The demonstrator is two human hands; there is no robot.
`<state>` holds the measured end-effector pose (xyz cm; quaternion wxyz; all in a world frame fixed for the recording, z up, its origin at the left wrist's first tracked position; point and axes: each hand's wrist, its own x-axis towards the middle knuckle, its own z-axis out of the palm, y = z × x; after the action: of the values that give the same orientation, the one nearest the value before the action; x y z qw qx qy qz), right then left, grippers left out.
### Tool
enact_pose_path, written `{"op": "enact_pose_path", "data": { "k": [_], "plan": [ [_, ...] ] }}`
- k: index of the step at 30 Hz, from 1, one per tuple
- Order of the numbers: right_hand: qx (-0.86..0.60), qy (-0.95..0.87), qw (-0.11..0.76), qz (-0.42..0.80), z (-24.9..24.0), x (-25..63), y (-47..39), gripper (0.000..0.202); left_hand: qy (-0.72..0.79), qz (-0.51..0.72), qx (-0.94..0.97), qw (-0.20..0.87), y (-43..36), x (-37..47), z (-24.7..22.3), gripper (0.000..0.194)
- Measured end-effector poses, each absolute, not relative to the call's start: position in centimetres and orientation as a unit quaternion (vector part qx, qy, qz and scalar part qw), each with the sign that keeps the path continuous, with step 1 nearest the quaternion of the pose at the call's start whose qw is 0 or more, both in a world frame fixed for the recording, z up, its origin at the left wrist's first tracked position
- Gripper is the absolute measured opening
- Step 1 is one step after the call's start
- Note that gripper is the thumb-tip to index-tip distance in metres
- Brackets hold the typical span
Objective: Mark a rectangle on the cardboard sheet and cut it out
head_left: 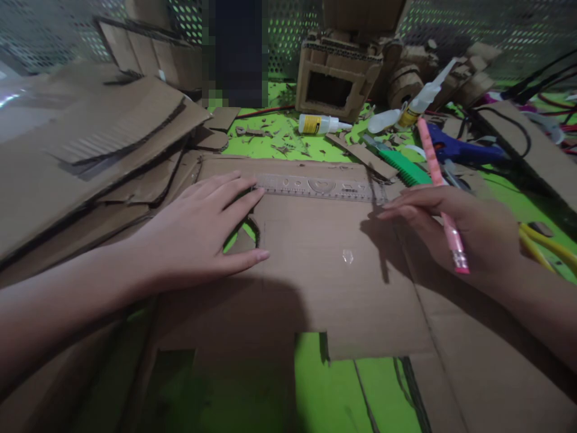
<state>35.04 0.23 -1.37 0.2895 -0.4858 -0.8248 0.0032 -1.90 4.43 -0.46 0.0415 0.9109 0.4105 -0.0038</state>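
Crosswise, ruler (321, 187) runs left to right, left fingers (244, 205) spread, unclenched, at its left end, right fingers (417, 202) grasping pencil (431, 153) just beside its right.

A ruler (322, 186) lies across the far part of a cardboard sheet (311, 240), between the left hand (207, 222) and the right hand (460, 222), the latter with a pencil (430, 150) in it. Cardboard pieces (130, 132) lie stacked at left; behind the sheet are a bottle (315, 124) and, beyond it, a cardboard box (336, 65), with a cutter (399, 161) and glue gun (471, 149) rightward
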Motion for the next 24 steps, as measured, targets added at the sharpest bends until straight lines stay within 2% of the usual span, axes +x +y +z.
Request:
{"op": "enact_pose_path", "data": {
  "k": [4,10,12,13,15,17,24],
  "plan": [
    [-0.466,-0.828,0.312,0.023,-1.8,35.2,0.4,0.012,0.411,0.004,0.911,0.027,4.3,-1.8,-0.1,0.095],
    [-0.428,-0.853,0.297,0.022,-2.0,35.6,0.8,0.016,0.388,0.008,0.922,0.017,4.3,-2.0,-0.2,0.094],
    [-0.445,-0.842,0.303,0.020,-2.2,35.6,1.0,0.008,0.391,0.008,0.920,0.024,4.4,-2.1,-0.3,0.096],
    [-0.462,-0.837,0.293,0.014,-2.4,35.6,1.1,0.011,0.392,0.005,0.919,0.027,4.4,-2.2,-0.4,0.096],
    [-0.483,-0.838,0.254,0.018,-2.8,35.8,1.4,0.031,0.391,0.004,0.920,0.036,4.4,-2.2,-0.6,0.097],
    [-0.484,-0.846,0.220,0.041,-3.3,36.0,1.6,0.041,0.386,0.008,0.921,0.043,4.4,-2.3,-0.6,0.096],
    [-0.478,-0.854,0.196,0.067,-3.7,36.2,2.3,0.046,0.397,-0.027,0.915,0.071,4.5,-1.9,-0.5,0.100]
  ]
}}
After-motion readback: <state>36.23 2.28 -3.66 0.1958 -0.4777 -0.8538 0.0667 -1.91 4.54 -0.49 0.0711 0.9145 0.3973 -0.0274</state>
